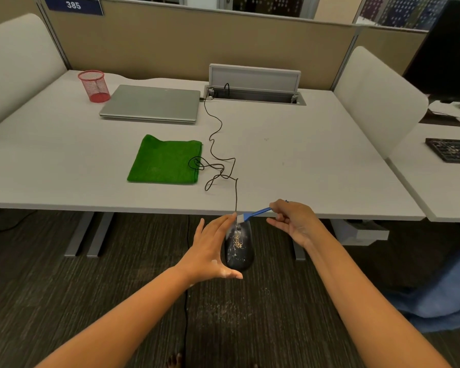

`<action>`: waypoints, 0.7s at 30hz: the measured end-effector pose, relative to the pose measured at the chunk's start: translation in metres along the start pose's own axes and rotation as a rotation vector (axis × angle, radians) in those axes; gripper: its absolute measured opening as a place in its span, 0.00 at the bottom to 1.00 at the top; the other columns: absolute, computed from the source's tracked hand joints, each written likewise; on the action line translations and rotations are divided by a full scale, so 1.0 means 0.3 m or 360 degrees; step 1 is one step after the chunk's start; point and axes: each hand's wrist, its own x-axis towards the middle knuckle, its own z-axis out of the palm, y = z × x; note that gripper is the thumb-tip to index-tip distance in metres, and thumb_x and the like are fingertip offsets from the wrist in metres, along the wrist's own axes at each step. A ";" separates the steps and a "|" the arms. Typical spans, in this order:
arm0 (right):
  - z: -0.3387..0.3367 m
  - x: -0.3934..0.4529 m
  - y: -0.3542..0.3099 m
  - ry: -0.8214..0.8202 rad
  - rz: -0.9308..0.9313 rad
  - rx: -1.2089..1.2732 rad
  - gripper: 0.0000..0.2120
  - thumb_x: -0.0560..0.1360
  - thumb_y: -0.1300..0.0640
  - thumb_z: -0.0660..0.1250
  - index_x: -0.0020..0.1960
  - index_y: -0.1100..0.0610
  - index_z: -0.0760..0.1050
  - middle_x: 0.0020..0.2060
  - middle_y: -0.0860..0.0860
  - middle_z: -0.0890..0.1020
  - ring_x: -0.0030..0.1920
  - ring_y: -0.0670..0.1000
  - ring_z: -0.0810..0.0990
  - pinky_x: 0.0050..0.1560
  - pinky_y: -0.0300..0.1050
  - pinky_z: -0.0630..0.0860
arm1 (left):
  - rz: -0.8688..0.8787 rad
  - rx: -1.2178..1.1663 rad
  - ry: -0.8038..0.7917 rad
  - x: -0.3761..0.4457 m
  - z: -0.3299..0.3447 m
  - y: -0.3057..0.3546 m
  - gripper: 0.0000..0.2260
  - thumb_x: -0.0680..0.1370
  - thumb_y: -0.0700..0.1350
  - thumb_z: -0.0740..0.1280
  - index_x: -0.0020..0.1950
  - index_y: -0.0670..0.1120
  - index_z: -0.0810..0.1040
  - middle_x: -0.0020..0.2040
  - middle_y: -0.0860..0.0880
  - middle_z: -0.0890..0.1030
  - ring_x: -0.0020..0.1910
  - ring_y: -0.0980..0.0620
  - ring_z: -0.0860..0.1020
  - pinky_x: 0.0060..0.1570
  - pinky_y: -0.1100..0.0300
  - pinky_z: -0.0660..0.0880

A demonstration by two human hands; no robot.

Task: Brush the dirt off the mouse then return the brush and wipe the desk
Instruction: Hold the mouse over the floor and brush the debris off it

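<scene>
My left hand (213, 248) holds a black wired mouse (239, 248) off the desk, over the floor in front of the desk's near edge. Yellowish crumbs of dirt speckle the mouse's top. My right hand (294, 221) pinches the handle of a small blue brush (254, 215), whose pale bristles touch the front end of the mouse. The mouse's cable (218, 144) runs in loops across the grey desk (303, 155) to the cable box. A folded green cloth (166, 160) lies flat on the desk, left of the cable.
A closed silver laptop (150, 103) and a red mesh pen cup (94, 86) sit at the back left. An open cable box (254, 83) is at the back centre. A neighbouring desk with a black keyboard (452, 150) is at right. Dark carpet lies below.
</scene>
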 end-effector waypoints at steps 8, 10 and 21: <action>-0.062 0.027 0.019 0.0091 0.0116 0.0083 0.04 0.73 0.65 0.67 0.39 0.63 0.74 0.33 0.53 0.72 0.31 0.45 0.69 0.37 0.43 0.81 | -0.0054 -0.0030 0.0031 0.000 -0.011 -0.009 0.54 0.59 0.65 0.74 0.71 0.61 0.38 0.74 0.52 0.53 0.70 0.61 0.46 0.70 0.50 0.34; -0.068 0.028 0.016 0.0097 0.0107 0.0103 0.04 0.73 0.65 0.67 0.40 0.63 0.74 0.33 0.53 0.72 0.31 0.45 0.69 0.35 0.42 0.81 | -0.0065 -0.0035 0.0029 -0.003 -0.008 -0.014 0.54 0.59 0.65 0.74 0.71 0.61 0.38 0.74 0.52 0.53 0.70 0.61 0.46 0.70 0.50 0.34; -0.058 0.015 0.044 -0.0048 0.0145 0.0152 0.02 0.73 0.66 0.67 0.44 0.63 0.73 0.36 0.54 0.74 0.32 0.45 0.71 0.35 0.42 0.82 | -0.0081 -0.0069 0.0038 -0.002 -0.014 -0.001 0.54 0.59 0.65 0.74 0.70 0.61 0.38 0.74 0.52 0.53 0.69 0.62 0.46 0.69 0.54 0.34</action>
